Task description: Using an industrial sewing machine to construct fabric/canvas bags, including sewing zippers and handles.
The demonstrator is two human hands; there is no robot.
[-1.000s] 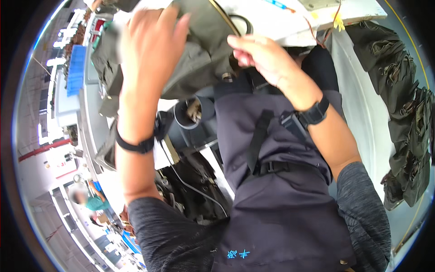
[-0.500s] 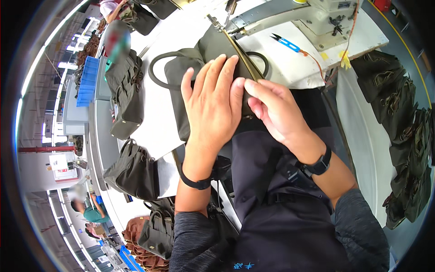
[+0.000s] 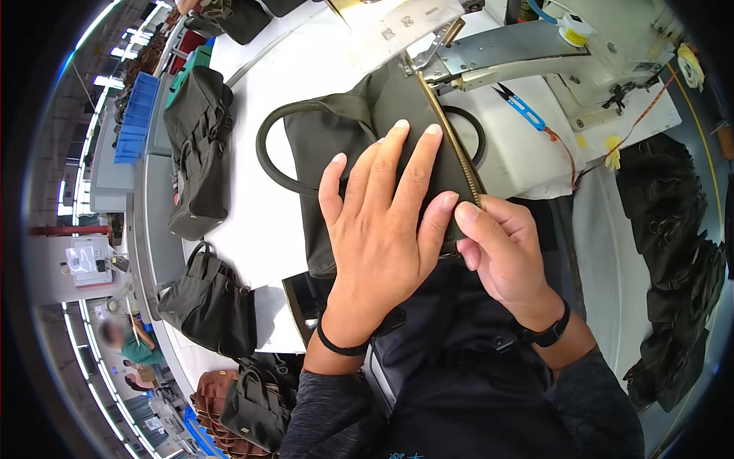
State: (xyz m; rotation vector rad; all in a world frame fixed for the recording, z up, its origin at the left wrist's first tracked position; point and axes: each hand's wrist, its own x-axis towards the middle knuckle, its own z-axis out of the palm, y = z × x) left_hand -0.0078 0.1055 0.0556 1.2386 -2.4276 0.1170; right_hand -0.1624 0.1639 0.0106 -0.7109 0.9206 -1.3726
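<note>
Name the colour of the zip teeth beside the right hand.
Brassy gold; the zip teeth show best in the head view.

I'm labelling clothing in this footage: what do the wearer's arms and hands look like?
The left hand and right hand are ungloved. A narrow black wristband circles the left wrist, a black strap the right. The sleeves are dark heathered grey and end short of the wrists.
</note>
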